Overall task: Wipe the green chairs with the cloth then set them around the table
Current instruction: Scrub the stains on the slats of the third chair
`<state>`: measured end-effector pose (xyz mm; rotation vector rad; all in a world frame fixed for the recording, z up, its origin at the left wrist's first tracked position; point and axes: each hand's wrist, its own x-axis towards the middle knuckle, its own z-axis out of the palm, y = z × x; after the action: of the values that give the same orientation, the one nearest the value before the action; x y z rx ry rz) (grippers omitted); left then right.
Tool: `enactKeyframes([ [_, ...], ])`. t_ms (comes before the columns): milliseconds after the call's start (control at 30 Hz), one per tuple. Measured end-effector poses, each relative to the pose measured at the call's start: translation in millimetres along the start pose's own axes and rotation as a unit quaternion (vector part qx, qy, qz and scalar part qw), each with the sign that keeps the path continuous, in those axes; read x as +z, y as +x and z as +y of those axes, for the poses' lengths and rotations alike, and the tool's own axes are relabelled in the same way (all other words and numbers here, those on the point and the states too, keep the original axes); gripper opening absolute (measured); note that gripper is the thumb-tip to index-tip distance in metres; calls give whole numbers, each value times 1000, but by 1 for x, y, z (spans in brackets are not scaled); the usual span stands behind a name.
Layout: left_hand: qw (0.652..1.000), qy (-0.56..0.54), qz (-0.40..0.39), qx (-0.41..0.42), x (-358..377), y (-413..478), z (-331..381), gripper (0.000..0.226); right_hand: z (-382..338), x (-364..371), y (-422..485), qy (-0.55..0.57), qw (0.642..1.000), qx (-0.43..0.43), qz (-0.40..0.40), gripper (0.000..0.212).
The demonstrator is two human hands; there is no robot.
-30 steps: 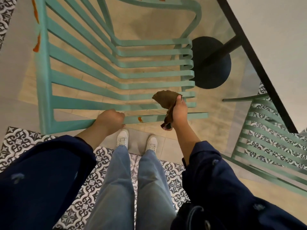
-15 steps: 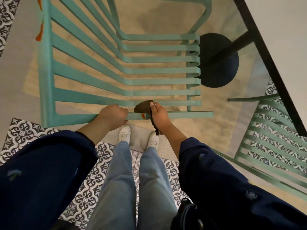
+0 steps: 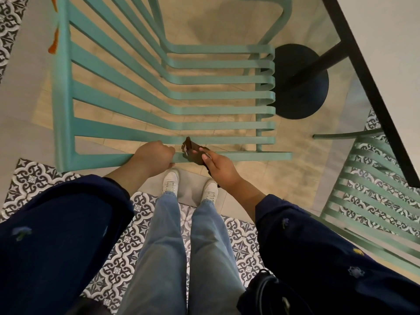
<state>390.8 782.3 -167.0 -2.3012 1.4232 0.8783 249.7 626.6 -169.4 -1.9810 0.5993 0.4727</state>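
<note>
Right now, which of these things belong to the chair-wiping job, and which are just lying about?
Part of the job:
green chair, gripped by the left hand
cloth, pinched in the right hand
second green chair
table

Just there:
patterned floor tiles
white shoes
black bag

A crumpled brown cloth (image 3: 196, 153) is lying on the near top rail of a teal slatted chair (image 3: 172, 96); a second green chair (image 3: 372, 196) is standing rightward, beside the black-edged table (image 3: 369, 87).
</note>
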Motion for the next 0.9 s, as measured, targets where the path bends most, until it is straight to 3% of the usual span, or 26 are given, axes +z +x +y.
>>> enactKeyframes([
  [467, 1000, -19, -4, -4, 7, 2, -3, 40, 17, -23, -22, -249, 949, -117, -150, 41],
  [567, 999, -31, -5, -8, 6, 1, -4, 41, 29, -17, -34, -232, 960, -51, -146, 39],
  [633, 999, -39, -7, -12, 5, 1, -3, 41, 38, -7, -40, -118, 985, 72, -101, 40],
  [700, 999, -40, -8, -14, 4, 1, -2, 41, 46, 4, -42, 65, 976, 206, -30, 43],
  [767, 999, -41, -10, -14, 2, 1, -2, 41, 47, 15, -38, 251, 915, 315, 33, 44],
  [800, 999, -40, -11, -14, 1, 0, -1, 41, 44, 21, -36, 355, 864, 353, 59, 43],
  [867, 999, -29, -12, -10, -1, 0, -1, 42, 29, 27, -29, 508, 770, 376, 91, 42],
  [900, 1000, -22, -11, -8, -2, -1, -1, 43, 21, 28, -23, 551, 744, 366, 96, 42],
])
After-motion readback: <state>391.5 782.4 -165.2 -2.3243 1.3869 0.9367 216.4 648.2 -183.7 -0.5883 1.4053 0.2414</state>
